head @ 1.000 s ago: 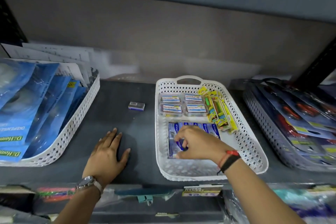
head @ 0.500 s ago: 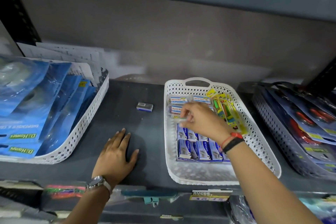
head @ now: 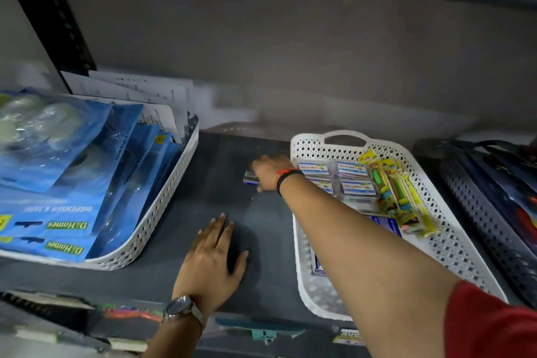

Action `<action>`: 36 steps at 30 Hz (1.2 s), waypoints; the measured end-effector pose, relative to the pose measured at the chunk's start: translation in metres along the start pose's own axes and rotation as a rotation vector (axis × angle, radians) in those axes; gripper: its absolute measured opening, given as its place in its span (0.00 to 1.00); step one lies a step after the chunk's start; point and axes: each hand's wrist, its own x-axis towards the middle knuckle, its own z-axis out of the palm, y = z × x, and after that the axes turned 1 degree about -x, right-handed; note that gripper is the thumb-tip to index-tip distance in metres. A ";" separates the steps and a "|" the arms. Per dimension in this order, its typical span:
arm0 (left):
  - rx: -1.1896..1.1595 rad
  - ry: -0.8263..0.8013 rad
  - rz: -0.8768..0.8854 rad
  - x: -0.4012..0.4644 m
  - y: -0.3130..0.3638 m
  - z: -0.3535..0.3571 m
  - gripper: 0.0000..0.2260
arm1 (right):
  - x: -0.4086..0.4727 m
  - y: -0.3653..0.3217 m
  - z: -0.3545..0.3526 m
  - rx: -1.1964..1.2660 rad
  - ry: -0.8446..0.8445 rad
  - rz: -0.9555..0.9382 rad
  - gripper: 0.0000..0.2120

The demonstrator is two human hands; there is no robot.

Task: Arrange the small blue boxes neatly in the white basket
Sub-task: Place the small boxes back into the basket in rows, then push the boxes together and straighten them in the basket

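Observation:
A white perforated basket [head: 453,244] sits on the dark shelf right of centre. Inside it, small blue boxes [head: 385,225] lie in a row near the front, mostly hidden under my right forearm. One stray small blue box [head: 250,177] lies on the shelf left of the basket. My right hand [head: 268,173] has reached across to it, fingers closed over its right side; whether it is lifted I cannot tell. My left hand [head: 213,261] rests flat on the shelf, fingers spread, holding nothing.
The basket also holds clear-packed white-and-blue boxes [head: 350,179] at the back and yellow packets [head: 396,199] on its right. A white basket of blue packets [head: 96,203] stands at the left. A dark basket [head: 494,224] stands at the far right. The shelf wall is close behind.
My right hand left the basket and moved left and back across the shelf to the stray blue box. My left hand stayed flat on the shelf.

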 end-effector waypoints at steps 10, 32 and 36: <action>-0.023 -0.016 -0.002 0.000 -0.001 0.001 0.27 | -0.059 0.022 -0.041 1.531 0.037 -0.066 0.22; -0.014 -0.065 -0.061 -0.002 0.009 -0.009 0.23 | -0.211 0.076 -0.011 1.714 0.316 0.031 0.28; -0.015 -0.054 -0.054 -0.002 0.010 -0.010 0.24 | -0.210 0.071 -0.015 2.063 0.189 0.199 0.13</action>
